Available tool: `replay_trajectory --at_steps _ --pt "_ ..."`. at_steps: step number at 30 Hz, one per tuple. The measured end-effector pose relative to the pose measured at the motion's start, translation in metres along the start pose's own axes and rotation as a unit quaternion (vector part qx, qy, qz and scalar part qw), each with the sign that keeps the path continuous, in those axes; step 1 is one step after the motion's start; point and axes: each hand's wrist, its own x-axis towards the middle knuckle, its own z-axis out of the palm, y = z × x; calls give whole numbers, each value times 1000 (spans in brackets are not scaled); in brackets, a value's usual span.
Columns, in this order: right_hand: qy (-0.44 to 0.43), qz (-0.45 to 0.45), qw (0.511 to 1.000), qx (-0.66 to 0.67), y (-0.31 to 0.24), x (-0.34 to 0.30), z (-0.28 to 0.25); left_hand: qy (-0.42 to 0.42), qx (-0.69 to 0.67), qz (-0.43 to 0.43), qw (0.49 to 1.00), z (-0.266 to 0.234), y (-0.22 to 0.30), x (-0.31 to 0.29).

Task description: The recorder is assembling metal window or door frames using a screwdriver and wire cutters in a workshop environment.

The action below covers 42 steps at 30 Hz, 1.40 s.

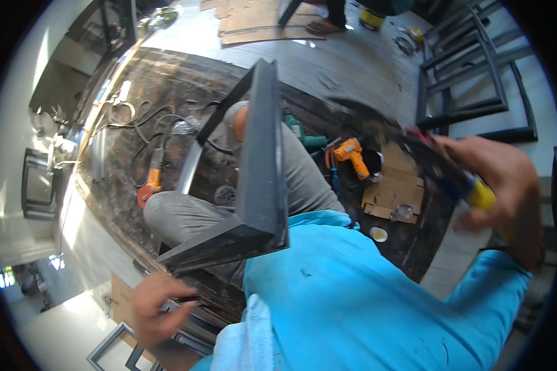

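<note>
Raised at the right, my right hand (pixel 501 176) is closed round the black-and-yellow handle of a hammer (pixel 436 167), smeared by motion; its dark head end points up and to the left. Across my lap stands a dark grey metal frame (pixel 259 154), tilted, with one corner toward my belly. My left hand (pixel 161 306) is at the lower left, just below the frame's near left end. Its thumb and fingers pinch a small dark piece that I cannot make out. The frame lies between my two hands, and the hammer is apart from it.
Left of my knee lies an orange angle grinder (pixel 155 173) with a red disc and a trailing cable. An orange drill (pixel 351 156), a green power tool (pixel 303 133) and a cardboard piece (pixel 395 182) lie right. More dark frames (pixel 467 74) lean far right. A person's foot (pixel 323 26) shows beyond.
</note>
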Motion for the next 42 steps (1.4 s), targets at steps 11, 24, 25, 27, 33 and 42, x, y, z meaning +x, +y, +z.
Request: replay_trajectory --at_steps 11,24,25,27,33,42 --pt "77 291 933 197 329 211 200 277 35 -319 906 -46 -143 -101" --pt "121 408 902 -66 377 283 326 190 -228 -139 945 -30 -103 44" --pt "153 422 888 -98 377 281 329 184 -230 -137 946 -29 -107 52" --pt "188 409 883 -133 366 297 311 170 -217 -145 950 -35 -100 44" --pt "478 325 816 4 431 281 238 193 -368 -88 905 -30 -117 49" --pt "333 508 794 27 474 275 222 149 -445 -93 878 -29 -109 64"
